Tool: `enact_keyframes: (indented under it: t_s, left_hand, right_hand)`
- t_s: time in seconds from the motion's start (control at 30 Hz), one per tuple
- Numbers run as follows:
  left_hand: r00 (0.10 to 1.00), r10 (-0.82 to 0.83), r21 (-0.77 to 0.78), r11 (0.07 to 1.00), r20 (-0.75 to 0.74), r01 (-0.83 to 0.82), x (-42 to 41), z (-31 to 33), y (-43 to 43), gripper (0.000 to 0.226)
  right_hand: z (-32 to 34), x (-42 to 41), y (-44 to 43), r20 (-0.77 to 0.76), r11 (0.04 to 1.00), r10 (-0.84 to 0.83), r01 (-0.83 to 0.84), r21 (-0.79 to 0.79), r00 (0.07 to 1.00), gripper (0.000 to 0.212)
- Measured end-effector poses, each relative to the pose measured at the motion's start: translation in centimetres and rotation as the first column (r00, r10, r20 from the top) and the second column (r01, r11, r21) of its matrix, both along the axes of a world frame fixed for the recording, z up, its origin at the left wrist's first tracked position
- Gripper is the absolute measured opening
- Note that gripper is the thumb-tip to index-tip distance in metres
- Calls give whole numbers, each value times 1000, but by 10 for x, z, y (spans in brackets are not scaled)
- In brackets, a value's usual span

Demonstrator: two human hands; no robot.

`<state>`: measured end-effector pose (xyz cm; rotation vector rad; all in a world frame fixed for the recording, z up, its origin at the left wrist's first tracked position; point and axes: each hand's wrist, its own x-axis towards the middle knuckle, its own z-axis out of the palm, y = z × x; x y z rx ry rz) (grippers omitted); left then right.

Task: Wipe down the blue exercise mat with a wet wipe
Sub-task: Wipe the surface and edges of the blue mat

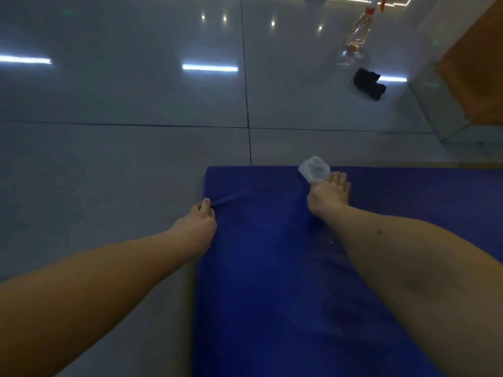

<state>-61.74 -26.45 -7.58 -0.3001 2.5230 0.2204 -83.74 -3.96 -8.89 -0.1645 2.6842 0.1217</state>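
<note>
Right hand (329, 194), flat, presses wet wipe (314, 168) under fingertips (340, 176) onto mat (272, 268); left hand (200, 224) pinches mat edge.

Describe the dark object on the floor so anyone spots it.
From the blue mat, look past its far edge across the glossy tiled floor, to the right. Near the clear spray bottle lies a small black crumpled bundle, the only dark item on the pale tiles.

Two arms in view, both bare from frame edge to fingers (337, 180). Left forearm (95, 281) runs smooth up to left hand (200, 221). Right forearm (408, 268), behind right hand (329, 194), has a small dark spot (380, 231) well back from the fingers and a faint darker patch (416, 284) farther back. Nails too blurred to note.
</note>
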Motion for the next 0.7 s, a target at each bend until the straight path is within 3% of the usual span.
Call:
enact_keyframes:
  t_s: [0.13,0.23,0.33,0.4,0.47,0.63,0.7]
  left_hand:
    - [1000,6,4,1000,6,-6,0,1,0,78]
    - [1000,6,9,1000,9,-6,0,3,0,77]
    - [1000,9,15,1000,10,-10,1,3,0,77]
    - [1000,7,13,1000,7,-7,0,4,0,76]
    - [1000,7,10,1000,1,-7,0,4,0,75]
    - [1000,2,-4,1000,-6,-2,0,3,0,75]
    - [1000,14,5,1000,-4,-14,-1,2,0,74]
  right_hand:
    - [-6,27,-22,-73,985,31,-43,-165,997,68]
    - [-5,32,-26,-231,986,6,-45,-163,973,65]
    - [3,28,-24,-374,980,110,-164,-116,921,62]
    - [8,22,-27,-358,964,183,-238,-117,915,59]
    - [7,14,-32,-262,975,172,-202,-90,950,60]
    - [5,18,-66,-131,973,-50,19,-229,990,61]
    - [10,41,-93,-126,956,92,-123,-265,988,54]
